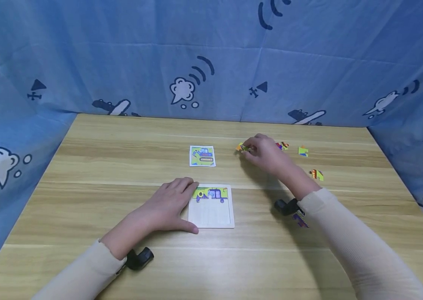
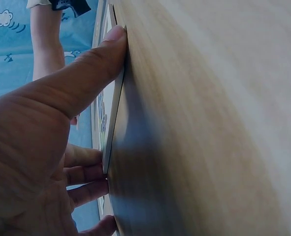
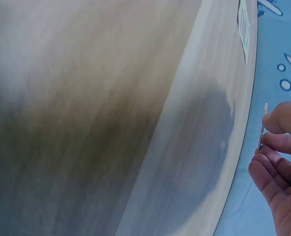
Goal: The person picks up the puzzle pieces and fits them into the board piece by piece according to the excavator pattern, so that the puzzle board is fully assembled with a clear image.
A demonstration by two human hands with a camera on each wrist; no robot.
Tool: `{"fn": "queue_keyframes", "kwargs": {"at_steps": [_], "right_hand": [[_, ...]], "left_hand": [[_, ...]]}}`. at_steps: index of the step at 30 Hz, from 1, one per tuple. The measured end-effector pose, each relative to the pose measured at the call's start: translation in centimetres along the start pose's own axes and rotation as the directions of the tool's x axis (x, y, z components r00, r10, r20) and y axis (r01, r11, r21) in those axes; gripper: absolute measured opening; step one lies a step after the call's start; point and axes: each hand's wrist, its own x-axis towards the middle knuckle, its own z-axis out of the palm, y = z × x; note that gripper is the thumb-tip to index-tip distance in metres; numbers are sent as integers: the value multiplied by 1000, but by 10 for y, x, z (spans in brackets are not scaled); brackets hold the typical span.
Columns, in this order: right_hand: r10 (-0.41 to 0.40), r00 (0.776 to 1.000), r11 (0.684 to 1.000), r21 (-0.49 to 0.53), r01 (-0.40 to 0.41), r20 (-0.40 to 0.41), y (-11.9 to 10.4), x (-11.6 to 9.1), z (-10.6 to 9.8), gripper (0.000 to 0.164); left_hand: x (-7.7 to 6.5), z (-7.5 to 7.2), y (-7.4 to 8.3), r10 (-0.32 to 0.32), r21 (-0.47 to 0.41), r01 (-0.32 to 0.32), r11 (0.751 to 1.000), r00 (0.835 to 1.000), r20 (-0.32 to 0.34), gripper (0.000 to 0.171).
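Observation:
A white puzzle board [image 1: 211, 216] lies on the table, its top strip filled with a picture of a purple vehicle on green. My left hand [image 1: 168, 205] rests against the board's left side, thumb at the lower corner and fingers at the upper one. In the left wrist view, the thumb [image 2: 93, 69] lies over the edge of the board. Farther right, my right hand [image 1: 265, 152] pinches a puzzle piece [image 1: 240, 147] coloured orange and green. The right wrist view shows this thin piece edge-on between thumb and fingers, raised off the table. The fingers partly hide its picture.
A picture card [image 1: 202, 156] of an excavator lies beyond the board. Loose puzzle pieces lie to the right: a red-purple one [image 1: 282, 145], a green-blue one [image 1: 303, 151], a striped one [image 1: 316, 175] and a purple one [image 1: 300, 220] by the right sleeve. Blue curtain [image 1: 226, 75] borders the table.

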Motion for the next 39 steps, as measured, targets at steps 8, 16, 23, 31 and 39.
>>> {"fn": "queue_keyframes", "kwargs": {"at_steps": [8, 16, 23, 31, 39], "right_hand": [[-78, 997, 997, -21, 79, 25, -19, -13, 7, 29], [-194, 980, 980, -29, 195, 42, -43, -32, 18, 25], [-309, 947, 950, -7, 311, 86, -64, -47, 29, 24], [-430, 889, 899, -11, 437, 155, -82, -57, 42, 24], [-533, 824, 839, -9, 544, 190, -95, -63, 53, 23]], "left_hand": [[0, 1, -1, 4, 5, -4, 1000, 1000, -2, 119], [0, 0, -1, 0, 4, 0, 1000, 1000, 3, 119], [0, 0, -2, 1, 11, -1, 1000, 1000, 2, 119], [-1, 0, -3, 23, 6, -23, 1000, 1000, -15, 120], [-1, 0, -3, 31, 7, -31, 1000, 999, -11, 119]]}}
